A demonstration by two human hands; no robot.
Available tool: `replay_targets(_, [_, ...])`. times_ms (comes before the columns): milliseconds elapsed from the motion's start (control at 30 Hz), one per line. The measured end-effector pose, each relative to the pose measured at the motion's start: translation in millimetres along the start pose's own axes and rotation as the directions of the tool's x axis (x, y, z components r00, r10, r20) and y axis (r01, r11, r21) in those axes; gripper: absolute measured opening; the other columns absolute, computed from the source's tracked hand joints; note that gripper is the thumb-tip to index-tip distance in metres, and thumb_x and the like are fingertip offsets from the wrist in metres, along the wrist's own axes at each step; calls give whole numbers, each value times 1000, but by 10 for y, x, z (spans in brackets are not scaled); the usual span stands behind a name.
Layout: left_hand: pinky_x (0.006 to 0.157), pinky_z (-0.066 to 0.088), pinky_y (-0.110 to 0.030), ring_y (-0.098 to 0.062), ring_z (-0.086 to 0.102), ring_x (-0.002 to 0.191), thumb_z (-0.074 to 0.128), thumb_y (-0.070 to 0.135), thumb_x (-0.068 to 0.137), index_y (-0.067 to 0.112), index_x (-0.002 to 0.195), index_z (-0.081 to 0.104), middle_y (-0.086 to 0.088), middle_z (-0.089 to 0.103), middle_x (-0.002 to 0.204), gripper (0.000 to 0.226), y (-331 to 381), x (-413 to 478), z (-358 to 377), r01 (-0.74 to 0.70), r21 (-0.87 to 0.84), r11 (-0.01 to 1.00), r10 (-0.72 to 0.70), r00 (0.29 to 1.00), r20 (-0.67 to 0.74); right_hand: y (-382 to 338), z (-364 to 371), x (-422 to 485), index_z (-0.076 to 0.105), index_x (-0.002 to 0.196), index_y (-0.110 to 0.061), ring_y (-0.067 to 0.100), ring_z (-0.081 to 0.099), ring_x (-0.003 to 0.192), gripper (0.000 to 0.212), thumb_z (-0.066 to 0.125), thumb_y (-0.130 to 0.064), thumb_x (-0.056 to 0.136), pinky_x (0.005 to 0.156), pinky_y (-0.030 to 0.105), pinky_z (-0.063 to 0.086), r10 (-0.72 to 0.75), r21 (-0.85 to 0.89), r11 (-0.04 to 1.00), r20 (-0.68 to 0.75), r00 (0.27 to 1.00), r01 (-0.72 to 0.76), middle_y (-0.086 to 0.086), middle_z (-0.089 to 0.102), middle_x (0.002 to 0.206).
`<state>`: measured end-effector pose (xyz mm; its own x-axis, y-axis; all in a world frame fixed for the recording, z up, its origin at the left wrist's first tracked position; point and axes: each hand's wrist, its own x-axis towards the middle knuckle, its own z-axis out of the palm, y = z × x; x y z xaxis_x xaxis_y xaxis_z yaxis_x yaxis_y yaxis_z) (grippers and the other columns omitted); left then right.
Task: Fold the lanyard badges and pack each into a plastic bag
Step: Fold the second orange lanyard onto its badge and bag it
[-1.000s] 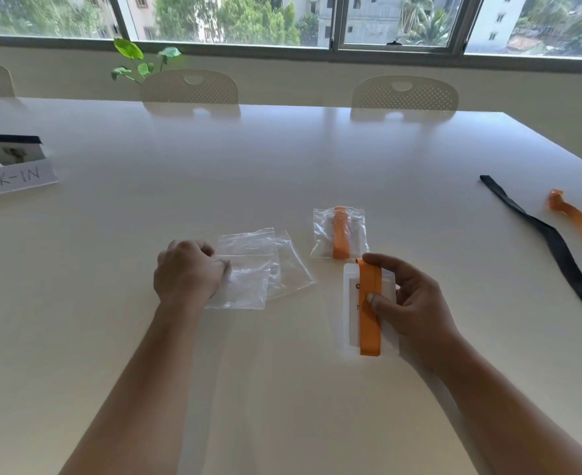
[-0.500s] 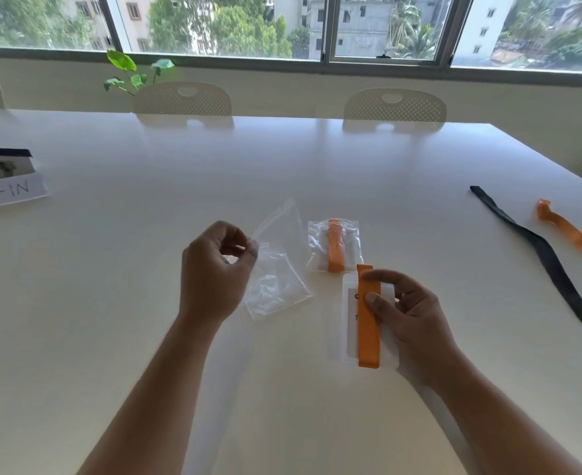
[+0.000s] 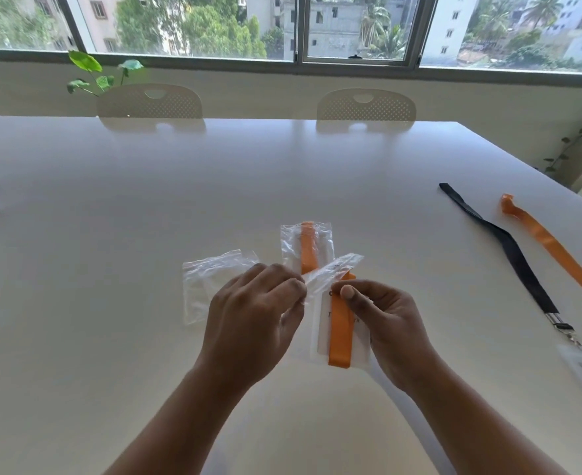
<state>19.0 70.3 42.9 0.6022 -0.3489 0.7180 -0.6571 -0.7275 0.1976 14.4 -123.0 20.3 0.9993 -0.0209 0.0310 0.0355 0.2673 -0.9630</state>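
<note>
Plastic bag (image 3: 334, 274), pinched in left grip (image 3: 258, 313), has lifted off the spare bag (image 3: 207, 282) over to the folded badge (image 3: 341, 330) clamped in right grip (image 3: 382, 323), mid-surface (image 3: 111, 234) toward the near edge, so bagging likely comes next.

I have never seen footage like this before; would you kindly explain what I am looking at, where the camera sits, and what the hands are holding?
There is no machine here: these are a person's two bare hands, filmed by one wide-angle camera worn on the head, looking forward and down, so there is only one view. The left hand pinches a clear plastic bag above the white table. The right hand grips a folded badge with its orange strap laid along it. Behind them lies a packed bag; to the left, an empty bag. At the far right lie a black lanyard and a loose orange lanyard, both unfolded.
</note>
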Motion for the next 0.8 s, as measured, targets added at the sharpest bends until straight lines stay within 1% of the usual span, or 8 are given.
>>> replay_targets(100, [65,50,-26,-15,66,77,77,17,81,14,80,73,3,73,89,6,14,2,13,-46,-1,999,46,999,24,0,9,3,79,88,-10,19,71,79,35,79,-36,65,69,29,56,16,-1,1000,-22,1000,-16,11,76,88])
replay_targets(167, [65,49,-25,-15,65,78,79,19,81,14,79,73,3,73,90,7,7,6,15,-83,-21,996,84,995,45,-1,9,4,79,85,-12,17,70,76,28,79,-34,66,68,28,56,17,-26,999,-37,999,-18,7,76,85])
replay_targets(267, [62,52,-29,-16,65,78,81,16,82,14,78,73,3,74,91,9,-5,6,13,-140,-35,990,142,987,80,-7,13,0,79,82,-12,15,68,73,22,76,-29,69,67,29,56,26,-38,999,-57,998,-29,6,75,81])
replay_targets(433, [60,54,-36,-18,68,81,78,14,86,14,80,75,3,75,90,7,-15,-11,23,-216,-49,975,219,973,73,-28,18,-11,77,85,-5,20,67,73,28,74,-30,71,68,31,57,48,-17,999,-60,997,-50,13,73,82])
replay_targets(533, [61,54,-36,-17,68,83,77,16,87,14,80,75,3,75,90,8,-15,-10,28,-257,-59,965,261,964,58,-35,12,-18,77,80,-9,18,66,71,23,75,-29,71,66,31,55,64,-48,997,-62,996,-67,8,72,78])
replay_targets(600, [64,54,-36,-15,67,85,78,23,87,16,81,75,5,75,92,10,-16,-15,34,-246,-85,965,253,964,77,-39,9,-25,76,76,-12,18,64,72,16,74,-27,72,66,33,53,71,-72,995,-63,995,-75,4,70,76])
replay_targets(700, [68,54,-32,-11,66,85,80,44,81,19,85,75,8,73,93,26,11,-27,36,-153,-141,978,167,981,99,-41,4,-36,74,73,-13,18,61,70,15,75,-27,72,64,33,52,55,-75,995,-66,996,-60,2,67,72])
replay_targets(800, [62,54,-30,-11,64,78,79,47,81,19,90,74,8,70,90,30,67,-28,46,-57,-116,992,67,994,85,-27,8,-43,74,70,-15,19,62,71,16,76,-31,70,66,36,55,35,-92,995,-74,997,-42,2,68,73])
